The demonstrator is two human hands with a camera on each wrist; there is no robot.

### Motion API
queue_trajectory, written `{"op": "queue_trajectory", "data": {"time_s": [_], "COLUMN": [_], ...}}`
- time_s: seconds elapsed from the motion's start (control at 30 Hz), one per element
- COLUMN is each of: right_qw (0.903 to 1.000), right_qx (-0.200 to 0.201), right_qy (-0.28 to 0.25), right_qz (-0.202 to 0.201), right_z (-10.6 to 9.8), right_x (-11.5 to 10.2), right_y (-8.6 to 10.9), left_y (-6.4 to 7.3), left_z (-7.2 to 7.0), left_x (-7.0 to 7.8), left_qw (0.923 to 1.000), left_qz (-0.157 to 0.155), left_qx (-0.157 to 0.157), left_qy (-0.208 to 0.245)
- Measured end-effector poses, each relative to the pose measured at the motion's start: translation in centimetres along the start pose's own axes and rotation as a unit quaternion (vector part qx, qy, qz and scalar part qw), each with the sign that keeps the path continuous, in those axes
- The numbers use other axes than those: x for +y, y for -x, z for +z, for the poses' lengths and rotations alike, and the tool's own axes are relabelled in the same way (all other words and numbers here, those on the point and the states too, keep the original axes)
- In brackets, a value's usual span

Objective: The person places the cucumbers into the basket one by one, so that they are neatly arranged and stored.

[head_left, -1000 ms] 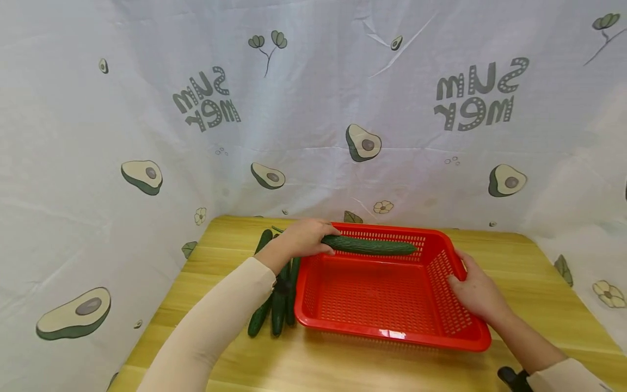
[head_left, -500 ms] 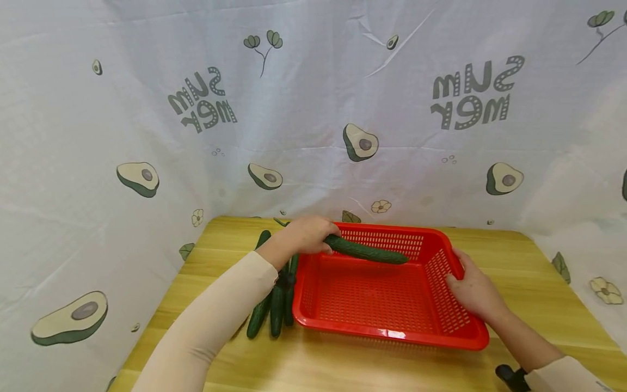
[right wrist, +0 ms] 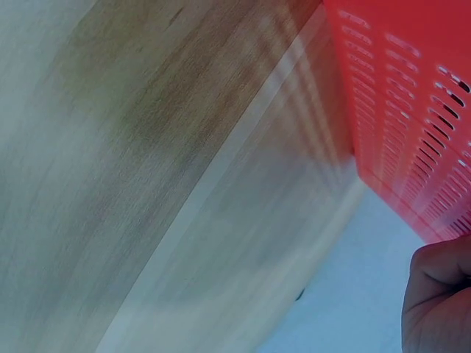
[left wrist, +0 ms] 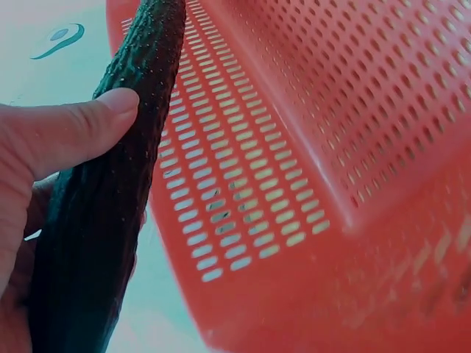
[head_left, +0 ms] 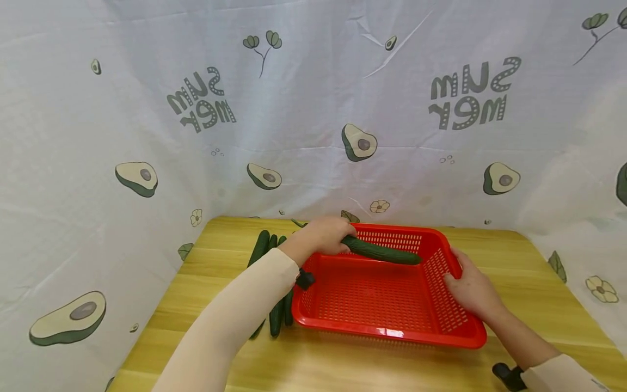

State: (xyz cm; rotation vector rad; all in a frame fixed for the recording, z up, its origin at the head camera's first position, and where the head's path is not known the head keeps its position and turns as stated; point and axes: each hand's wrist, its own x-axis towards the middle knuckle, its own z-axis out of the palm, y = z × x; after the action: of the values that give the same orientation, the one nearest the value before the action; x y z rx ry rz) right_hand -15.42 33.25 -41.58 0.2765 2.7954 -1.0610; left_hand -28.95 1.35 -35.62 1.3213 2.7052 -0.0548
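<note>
My left hand (head_left: 325,235) grips a long dark green cucumber (head_left: 384,253) near its left end. The cucumber hangs over the back part of a red plastic basket (head_left: 374,299), its far end dipping slightly towards the right. In the left wrist view, the thumb lies across the bumpy cucumber (left wrist: 96,220) and the fingers are mostly hidden behind it, beside the slotted basket wall (left wrist: 235,191). At the basket's right side, my right hand (head_left: 475,288) holds the rim, thumb on the inside. Only part of that hand (right wrist: 441,294) shows in the right wrist view.
Several more cucumbers (head_left: 276,316) lie side by side on the wooden table (head_left: 196,305), left of the basket and partly hidden by my left arm. A white curtain (head_left: 303,109) printed with avocados stands behind and beside the table.
My left hand has shifted to the right with the cucumber, whose right end has dropped from nearly level to a slight downward slant. The right hand keeps its hold on the rim.
</note>
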Motion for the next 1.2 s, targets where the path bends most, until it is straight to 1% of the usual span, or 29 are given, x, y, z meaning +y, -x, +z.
{"op": "queue_trajectory", "data": {"time_s": [0.17,0.27,0.33,0.47,0.6,0.8,0.93,1.1,1.2], "right_qw": [0.9998,0.9999,1.0,0.9999,0.9999,0.9999,0.9999,0.9999,0.9999], "right_qx": [0.009,0.008,0.007,0.004,0.004,0.013,0.013,0.014,0.013], "right_qy": [0.013,0.008,0.0,-0.012,-0.013,0.007,0.003,0.006,0.007], "right_qz": [-0.009,-0.008,-0.007,-0.003,0.002,-0.001,0.001,-0.001,-0.001], "right_z": [-0.1,0.1,0.3,0.3,0.2,0.2,0.2,0.2,0.1], "right_x": [0.1,0.1,0.1,0.1,0.1,-0.2,-0.4,-0.3,-0.3], "right_y": [0.0,0.0,0.0,0.0,0.0,0.2,0.3,0.3,0.2], "left_y": [-1.5,-2.0,-2.2,-2.4,-2.7,-2.9,-2.9,-2.6,-2.3], "left_z": [0.7,1.5,2.1,3.2,3.8,4.3,4.4,4.4,4.3], "left_x": [0.0,-0.2,-0.4,-0.7,-0.8,-0.9,-0.8,-0.9,-1.1], "left_qw": [0.9999,0.9998,0.9996,0.9995,0.9992,0.9987,0.9985,0.9978,0.997], "left_qz": [0.007,0.007,0.0,-0.012,-0.015,-0.025,-0.027,-0.034,-0.044], "left_qx": [-0.004,-0.006,-0.005,0.005,0.026,0.036,0.041,0.047,0.051], "left_qy": [0.008,0.02,0.027,0.028,0.025,0.028,0.026,0.032,0.038]}}
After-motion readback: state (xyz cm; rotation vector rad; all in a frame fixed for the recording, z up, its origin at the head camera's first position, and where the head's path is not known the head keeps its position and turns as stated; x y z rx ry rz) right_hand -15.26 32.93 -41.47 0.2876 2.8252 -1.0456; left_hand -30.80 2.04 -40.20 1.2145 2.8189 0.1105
